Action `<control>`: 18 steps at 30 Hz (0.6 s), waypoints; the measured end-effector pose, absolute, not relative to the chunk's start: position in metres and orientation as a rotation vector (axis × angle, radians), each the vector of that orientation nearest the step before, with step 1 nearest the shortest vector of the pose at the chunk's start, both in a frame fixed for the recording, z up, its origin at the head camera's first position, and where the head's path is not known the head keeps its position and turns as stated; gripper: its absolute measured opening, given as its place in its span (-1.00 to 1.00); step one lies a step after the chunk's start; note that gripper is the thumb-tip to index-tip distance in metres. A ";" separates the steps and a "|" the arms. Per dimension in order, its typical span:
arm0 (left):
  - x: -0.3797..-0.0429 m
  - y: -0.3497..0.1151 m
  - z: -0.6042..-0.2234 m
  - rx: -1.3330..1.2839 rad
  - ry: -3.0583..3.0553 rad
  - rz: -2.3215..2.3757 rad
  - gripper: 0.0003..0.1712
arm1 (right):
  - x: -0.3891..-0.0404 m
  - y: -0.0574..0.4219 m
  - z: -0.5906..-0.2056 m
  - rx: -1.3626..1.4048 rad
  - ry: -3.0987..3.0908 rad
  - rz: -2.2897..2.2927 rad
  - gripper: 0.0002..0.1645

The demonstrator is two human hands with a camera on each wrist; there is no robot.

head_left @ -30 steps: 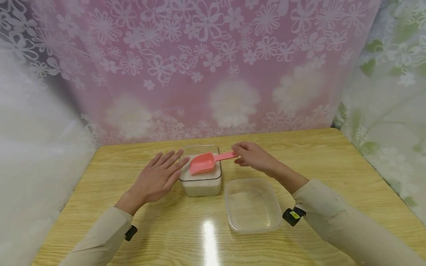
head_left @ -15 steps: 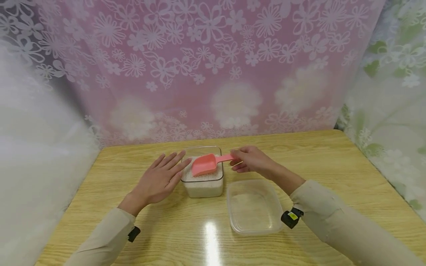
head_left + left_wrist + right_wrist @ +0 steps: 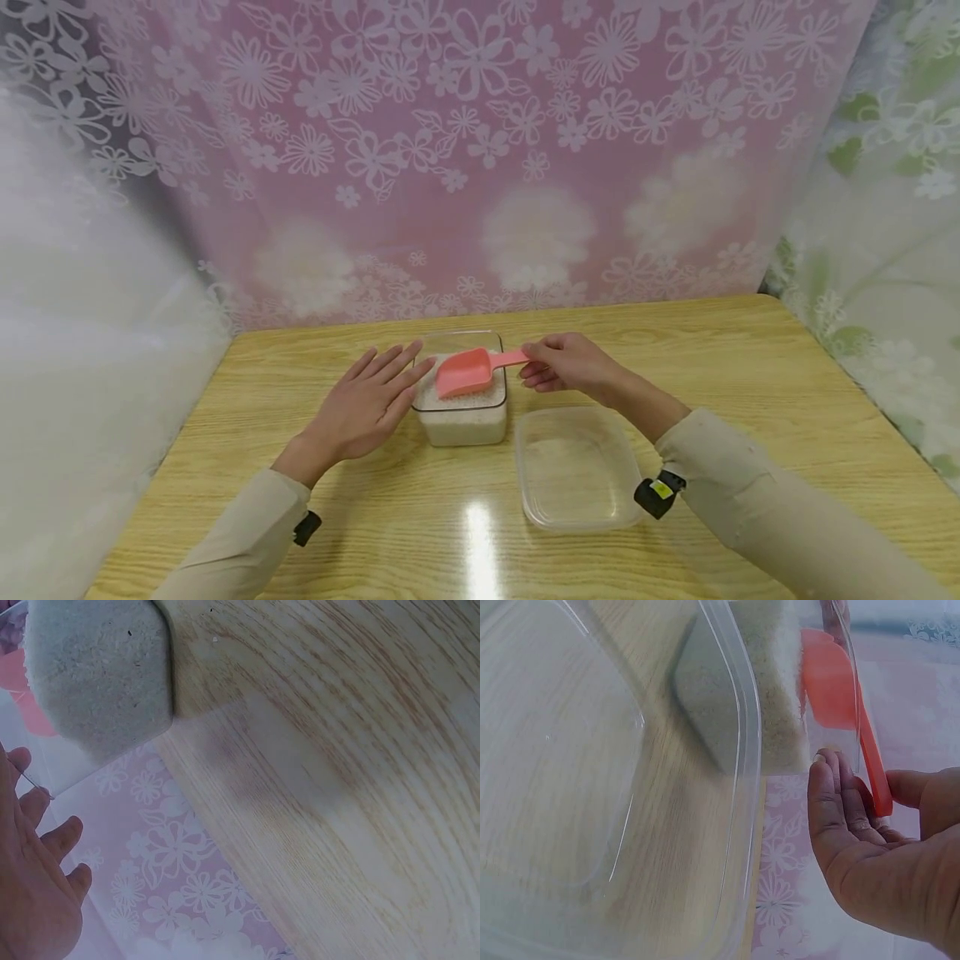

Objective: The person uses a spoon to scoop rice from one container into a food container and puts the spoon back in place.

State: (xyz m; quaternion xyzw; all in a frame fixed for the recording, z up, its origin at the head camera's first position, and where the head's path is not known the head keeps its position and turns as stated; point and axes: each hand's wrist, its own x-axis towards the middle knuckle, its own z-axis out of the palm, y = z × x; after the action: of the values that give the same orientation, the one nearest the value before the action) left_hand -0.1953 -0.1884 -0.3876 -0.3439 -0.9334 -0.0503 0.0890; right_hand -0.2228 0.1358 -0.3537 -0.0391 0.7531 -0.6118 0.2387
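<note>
A clear container (image 3: pixel 467 427) filled partway with white rice (image 3: pixel 101 675) stands near the middle of the table. A pink scoop (image 3: pixel 465 373) lies over the rice inside its rim, with the handle sticking out to the right. My right hand (image 3: pixel 572 363) pinches the handle's end between thumb and fingers, seen also in the right wrist view, where the scoop (image 3: pixel 829 679) shows through the clear wall. My left hand (image 3: pixel 363 410) has its fingers spread and straight, fingertips at the container's left rim. The scoop's bowl holds no visible rice.
A second clear plastic container (image 3: pixel 577 471), square and with no lid, stands in front of my right hand, right of the rice. Both stand on a wood-grain table (image 3: pixel 390 525). A pink floral curtain (image 3: pixel 420 233) hangs behind the table's far edge.
The whole scene shifts slightly right and down as the head view moves. My right hand's fingers have slid a little further along the scoop handle; the left hand stays at the rim.
</note>
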 end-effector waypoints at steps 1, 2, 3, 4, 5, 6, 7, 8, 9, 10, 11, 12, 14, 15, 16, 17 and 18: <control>-0.195 -0.188 -0.388 -1.023 -2.775 -0.148 -0.43 | -0.223 0.136 -0.354 -0.104 2.056 -1.681 -0.54; -0.195 -0.188 -0.388 -1.024 -2.773 -0.150 -0.43 | -0.223 0.137 -0.353 -0.099 2.048 -1.689 -0.53; -0.196 -0.187 -0.388 -1.024 -2.770 -0.147 -0.43 | -0.223 0.138 -0.353 -0.096 2.041 -1.696 -0.53; -0.196 -0.187 -0.389 -1.022 -2.769 -0.147 -0.43 | -0.223 0.138 -0.353 -0.094 2.036 -1.703 -0.53; -0.196 -0.187 -0.389 -1.022 -2.768 -0.146 -0.43 | -0.223 0.139 -0.352 -0.091 2.032 -1.711 -0.53; -0.196 -0.187 -0.389 -1.022 -2.768 -0.146 -0.43 | -0.224 0.139 -0.352 -0.088 2.030 -1.720 -0.53; -0.196 -0.187 -0.389 -1.023 -2.768 -0.149 -0.43 | -0.224 0.139 -0.351 -0.085 2.028 -1.733 -0.53; -0.196 -0.187 -0.389 -1.024 -2.767 -0.150 -0.43 | -0.224 0.140 -0.351 -0.079 2.021 -1.749 -0.53; -0.196 -0.187 -0.389 -1.024 -2.768 -0.152 -0.43 | -0.223 0.140 -0.350 -0.076 2.013 -1.766 -0.53; -0.196 -0.187 -0.389 -1.023 -2.769 -0.155 -0.43 | -0.223 0.140 -0.349 -0.073 1.999 -1.791 -0.53; -0.196 -0.187 -0.389 -1.023 -2.770 -0.155 -0.43 | -0.223 0.141 -0.348 -0.067 1.981 -1.819 -0.53; -0.196 -0.187 -0.389 -1.023 -2.772 -0.154 -0.43 | -0.222 0.141 -0.347 -0.065 1.963 -1.848 -0.53; -0.197 -0.188 -0.389 -1.026 -2.767 -0.143 -0.43 | -0.221 0.140 -0.345 -0.046 1.930 -1.907 -0.54; -0.197 -0.188 -0.388 -1.024 -2.765 -0.138 -0.43 | -0.220 0.140 -0.344 -0.045 1.922 -1.933 -0.55; -0.198 -0.188 -0.388 -1.023 -2.761 -0.128 -0.43 | -0.220 0.139 -0.343 -0.047 1.913 -1.957 -0.56; -0.198 -0.189 -0.388 -1.023 -2.758 -0.123 -0.43 | -0.219 0.138 -0.342 -0.046 1.912 -1.977 -0.57; -0.198 -0.189 -0.388 -1.022 -2.754 -0.119 -0.42 | -0.219 0.137 -0.340 -0.046 1.913 -1.995 -0.58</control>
State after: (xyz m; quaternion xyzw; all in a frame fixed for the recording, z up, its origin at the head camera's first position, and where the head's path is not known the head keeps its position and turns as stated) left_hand -0.1983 -0.1887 -0.3878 -0.3458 -0.9320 -0.0404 0.1007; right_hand -0.2188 0.1375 -0.3405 -0.0162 0.6799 -0.7088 0.1876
